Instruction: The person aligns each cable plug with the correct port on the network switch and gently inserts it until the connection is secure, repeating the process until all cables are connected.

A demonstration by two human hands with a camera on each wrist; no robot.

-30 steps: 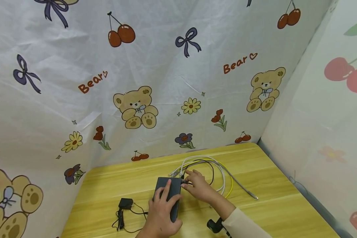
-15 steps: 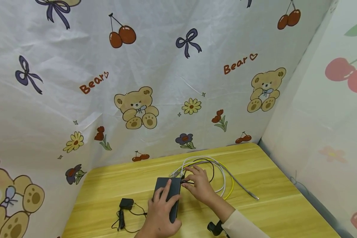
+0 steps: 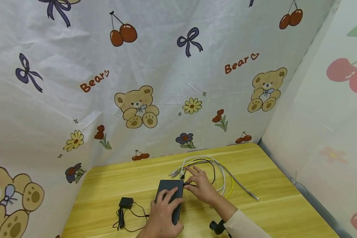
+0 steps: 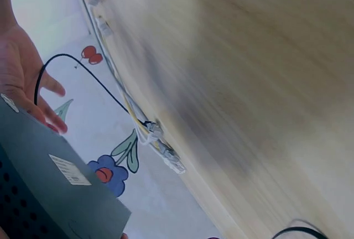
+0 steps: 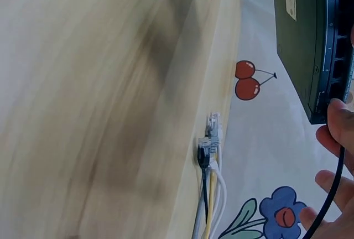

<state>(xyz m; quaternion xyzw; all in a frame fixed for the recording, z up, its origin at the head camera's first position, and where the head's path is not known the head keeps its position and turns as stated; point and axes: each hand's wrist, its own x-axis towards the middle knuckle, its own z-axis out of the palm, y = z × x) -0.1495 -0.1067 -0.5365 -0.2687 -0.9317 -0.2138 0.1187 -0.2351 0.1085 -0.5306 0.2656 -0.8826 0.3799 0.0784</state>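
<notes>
A dark network switch (image 3: 169, 185) is in my left hand (image 3: 163, 211), whose fingers spread over its top while the thumb lies at its near right side. In the right wrist view, a row of ports runs along the edge of the switch (image 5: 301, 40). My right hand (image 3: 202, 185) pinches the end of a black cable (image 5: 331, 192) right at the last port. The fingers (image 5: 340, 123) hide the plug, so I cannot tell how deep it sits. In the left wrist view, a white label (image 4: 69, 170) shows on the underside of the switch.
Behind the right hand lies a loose coil of white, yellow and grey network cables (image 3: 224, 177), with clear plugs (image 5: 210, 136) bunched together. At left is a black power adapter (image 3: 126, 202) with its cord. A black wrist-worn device (image 3: 216, 227) shows by the right sleeve. A patterned curtain backs the table.
The switch and my left hand have shifted slightly right and nearer. My right hand has moved a little the same way, still pinching the cable end at the port.
</notes>
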